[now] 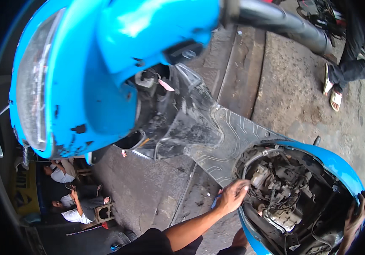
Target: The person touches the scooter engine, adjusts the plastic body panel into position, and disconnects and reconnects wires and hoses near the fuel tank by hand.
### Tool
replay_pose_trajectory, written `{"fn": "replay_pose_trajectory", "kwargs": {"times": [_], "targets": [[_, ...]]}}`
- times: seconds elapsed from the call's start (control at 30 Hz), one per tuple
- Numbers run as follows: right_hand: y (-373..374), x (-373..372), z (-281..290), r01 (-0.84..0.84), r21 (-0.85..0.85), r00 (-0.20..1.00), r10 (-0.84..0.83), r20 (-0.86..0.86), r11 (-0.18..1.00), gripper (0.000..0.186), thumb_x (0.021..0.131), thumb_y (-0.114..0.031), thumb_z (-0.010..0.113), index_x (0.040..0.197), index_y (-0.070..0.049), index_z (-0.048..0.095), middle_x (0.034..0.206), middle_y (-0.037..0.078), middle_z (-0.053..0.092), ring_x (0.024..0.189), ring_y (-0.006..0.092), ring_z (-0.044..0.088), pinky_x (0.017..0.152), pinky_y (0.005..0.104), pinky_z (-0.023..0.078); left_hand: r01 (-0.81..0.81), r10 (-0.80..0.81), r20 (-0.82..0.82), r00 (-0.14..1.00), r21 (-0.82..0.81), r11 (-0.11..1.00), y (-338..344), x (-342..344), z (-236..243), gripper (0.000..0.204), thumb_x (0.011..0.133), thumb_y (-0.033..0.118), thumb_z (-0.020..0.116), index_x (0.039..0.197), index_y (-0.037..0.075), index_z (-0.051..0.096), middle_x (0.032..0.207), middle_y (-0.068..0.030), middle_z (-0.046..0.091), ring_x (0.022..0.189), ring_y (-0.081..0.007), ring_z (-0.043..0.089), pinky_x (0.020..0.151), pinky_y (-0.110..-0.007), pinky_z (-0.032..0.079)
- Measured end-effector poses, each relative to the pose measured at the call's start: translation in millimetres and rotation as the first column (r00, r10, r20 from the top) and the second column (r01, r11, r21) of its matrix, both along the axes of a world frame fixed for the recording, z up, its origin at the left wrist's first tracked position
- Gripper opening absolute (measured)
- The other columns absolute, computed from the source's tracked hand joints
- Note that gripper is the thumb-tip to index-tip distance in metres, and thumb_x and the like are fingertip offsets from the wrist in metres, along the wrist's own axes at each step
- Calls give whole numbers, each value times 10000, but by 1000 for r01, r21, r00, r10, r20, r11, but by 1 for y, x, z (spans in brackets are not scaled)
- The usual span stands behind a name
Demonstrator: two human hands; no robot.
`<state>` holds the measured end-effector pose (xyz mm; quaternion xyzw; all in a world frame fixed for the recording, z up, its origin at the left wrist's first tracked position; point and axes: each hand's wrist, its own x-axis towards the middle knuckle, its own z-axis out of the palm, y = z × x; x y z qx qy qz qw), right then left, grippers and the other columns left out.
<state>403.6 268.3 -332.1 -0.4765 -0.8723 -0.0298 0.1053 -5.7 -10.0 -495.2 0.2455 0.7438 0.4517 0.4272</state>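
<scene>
You have a blue motor scooter [84, 85] in front of you, its front end large at the upper left and its rear body opened up at the lower right. Your left hand [234, 195] is at the front edge of the engine bay, close to the floorboard [229, 136], with its fingers curled inward near a pale container-like part [260, 175]. The fingertips are slightly blurred, so you cannot tell whether that grip is closed on anything.

Your right hand [357, 214] lies over the outer edge of the blue rear body panel [337, 163], fingers touching it. The thumb side is in shadow, so whether this grip clasps the panel or merely rests there, you cannot tell.

Between your two hands sits the engine [282, 202], grimy, with hoses and wires running over it and a brighter metal section toward its lower part. A thick black hose [257, 219] runs just below your left hand.

Ahead of the floorboard, a pink tag [166, 85] hangs by the scuffed inner leg shield [189, 127]. Two people sit at the lower left, well apart from you; another person in dark trousers [357, 61] and light sandals [335, 100] is on the concrete ground [293, 85] at the upper right.
</scene>
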Motion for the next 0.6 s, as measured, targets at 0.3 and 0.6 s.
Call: {"fn": "replay_pose_trajectory", "kwargs": {"times": [0.3, 0.6], "targets": [[-105, -460, 26, -527, -776, 731, -279, -622, 346, 556, 1034, -478, 593, 917, 57, 694, 728, 187, 643, 715, 266, 627, 718, 434, 509, -114, -127, -245, 961, -769, 629, -343, -111, 44, 375, 960, 388, 679, 1135, 59, 720, 1038, -209, 756, 1017, -403, 718, 836, -475, 563], [-95, -656, 91, -615, -786, 656, -507, -559, 71, 590, 879, -475, 690, 1125, 60, 742, 1177, 301, 718, 1141, 427, 699, 954, 488, 542, -197, 534, 330, 779, -679, 707, -582, -78, 31, 419, 1034, 349, 610, 1302, 39, 698, 1076, -164, 738, 919, -268, 702, 821, -449, 558]]}}
